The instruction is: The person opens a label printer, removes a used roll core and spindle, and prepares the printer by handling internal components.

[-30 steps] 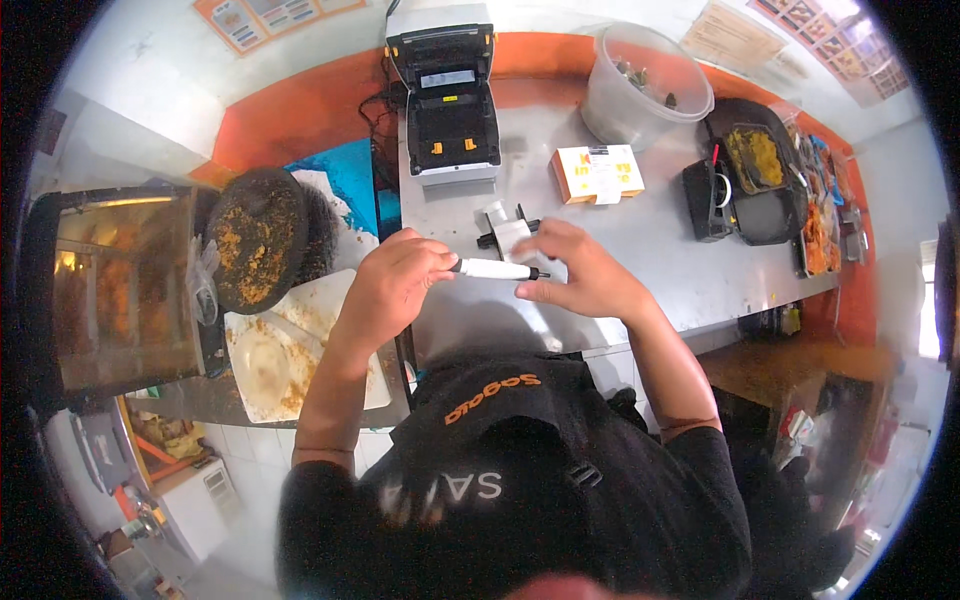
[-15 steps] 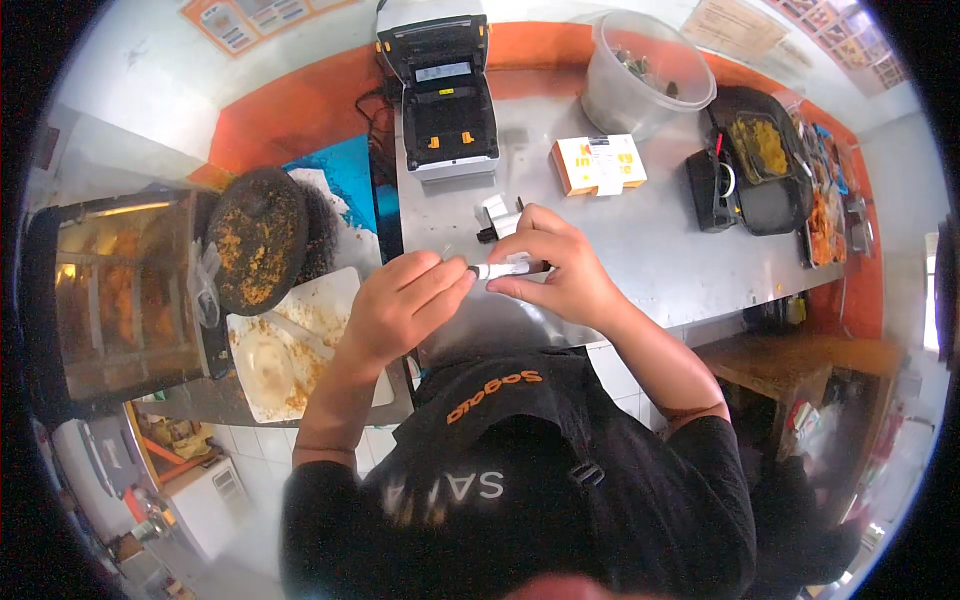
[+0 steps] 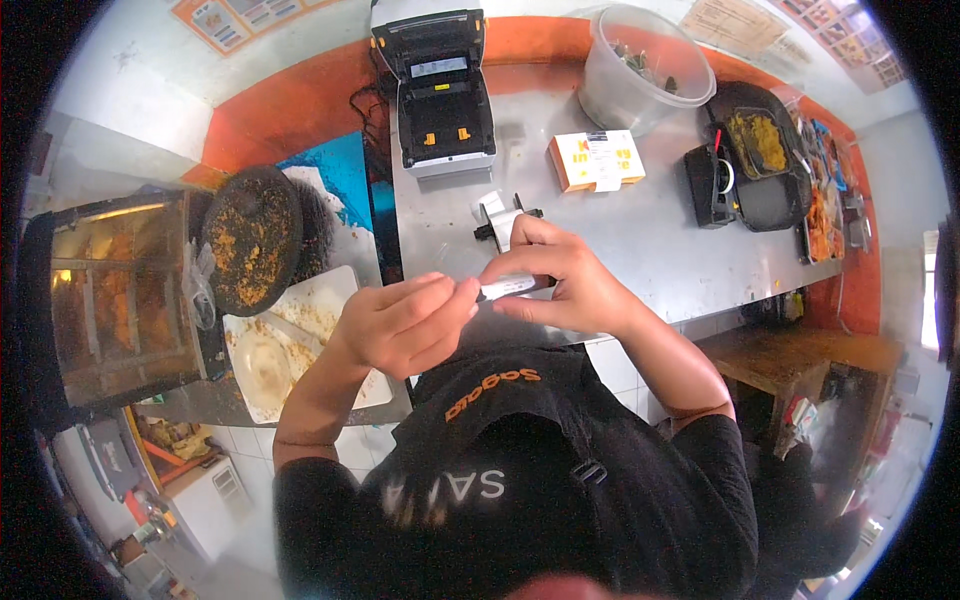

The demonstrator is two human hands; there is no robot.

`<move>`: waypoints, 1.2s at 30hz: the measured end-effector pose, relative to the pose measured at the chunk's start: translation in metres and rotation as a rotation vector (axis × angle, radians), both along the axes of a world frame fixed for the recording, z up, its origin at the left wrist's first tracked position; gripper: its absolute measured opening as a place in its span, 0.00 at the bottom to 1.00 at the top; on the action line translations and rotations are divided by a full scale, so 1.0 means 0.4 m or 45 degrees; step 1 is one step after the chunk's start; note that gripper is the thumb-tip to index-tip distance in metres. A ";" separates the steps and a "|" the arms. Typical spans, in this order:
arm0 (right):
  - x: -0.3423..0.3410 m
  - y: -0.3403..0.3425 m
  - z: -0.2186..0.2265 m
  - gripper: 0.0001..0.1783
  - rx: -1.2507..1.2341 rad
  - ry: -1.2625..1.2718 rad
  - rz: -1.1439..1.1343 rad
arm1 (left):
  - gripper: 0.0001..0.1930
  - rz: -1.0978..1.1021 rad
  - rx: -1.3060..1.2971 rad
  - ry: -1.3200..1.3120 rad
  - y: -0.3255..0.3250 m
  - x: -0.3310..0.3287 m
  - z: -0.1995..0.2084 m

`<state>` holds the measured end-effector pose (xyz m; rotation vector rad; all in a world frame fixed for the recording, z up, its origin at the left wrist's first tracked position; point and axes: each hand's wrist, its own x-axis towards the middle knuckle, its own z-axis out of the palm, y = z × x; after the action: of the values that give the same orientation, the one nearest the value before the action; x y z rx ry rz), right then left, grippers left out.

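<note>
Between my two hands is a slim white tube with dark ends (image 3: 512, 288), small printing along its side. My right hand (image 3: 575, 280) pinches its right part between thumb and fingers. My left hand (image 3: 405, 320) is closed at its left end, fingertips pressed together; a thin clear bit sticks up near them. Just beyond my right hand, a white strip with a black spindle-like part (image 3: 498, 222) lies on the steel table. Farther back stands a label printer (image 3: 445, 120) with its lid up and its inside showing.
An orange-and-white box (image 3: 575, 175), a clear plastic tub (image 3: 625, 95) and a black tape dispenser (image 3: 705, 190) stand on the steel table (image 3: 660, 230). To the left are a crumb-covered dark round pan (image 3: 250, 240), a soiled white tray (image 3: 265, 365) and a glass-fronted food cabinet (image 3: 125, 295).
Both hands have shifted slightly downward, toward my body. My left fingers have turned and closed farther over the tube's left end. The tube remains between both hands.
</note>
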<state>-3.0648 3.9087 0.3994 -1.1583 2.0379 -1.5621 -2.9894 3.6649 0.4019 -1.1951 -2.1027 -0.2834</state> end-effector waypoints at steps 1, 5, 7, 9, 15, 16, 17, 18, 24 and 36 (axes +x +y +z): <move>-0.001 0.001 0.005 0.17 0.001 -0.002 -0.002 | 0.07 -0.002 0.001 -0.002 0.000 0.001 0.000; -0.016 0.011 0.031 0.16 -0.034 -0.028 0.136 | 0.07 -0.078 0.055 -0.022 0.005 0.003 -0.001; -0.032 0.016 0.032 0.15 -0.048 -0.020 0.198 | 0.07 -0.094 0.092 -0.038 0.006 0.004 -0.003; -0.049 0.025 0.026 0.14 -0.048 -0.114 0.396 | 0.08 -0.169 0.236 -0.212 0.007 0.002 -0.009; -0.064 0.041 -0.004 0.16 -0.123 -0.453 0.060 | 0.09 0.063 0.790 -0.441 0.007 -0.018 -0.059; -0.059 0.047 -0.020 0.16 -0.123 -0.445 0.059 | 0.09 0.060 0.790 -0.433 0.016 -0.014 -0.073; -0.051 0.054 -0.039 0.17 -0.311 -0.636 -0.068 | 0.09 0.159 1.169 -0.698 0.032 0.001 -0.082; -0.042 0.057 -0.052 0.18 -0.496 -0.824 -0.197 | 0.10 0.255 1.549 -0.962 0.046 0.012 -0.093; 0.047 -0.042 -0.093 0.13 -0.305 -0.805 -0.616 | 0.11 0.679 1.223 -0.585 0.096 0.018 -0.104; 0.057 -0.078 -0.080 0.13 -0.388 -0.887 -0.795 | 0.10 0.631 0.710 -0.025 0.121 0.011 -0.100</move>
<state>-3.0418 3.8773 0.3672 0.0448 1.7645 -2.2049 -2.9849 3.7134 0.3620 -0.3374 -2.0601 -0.5969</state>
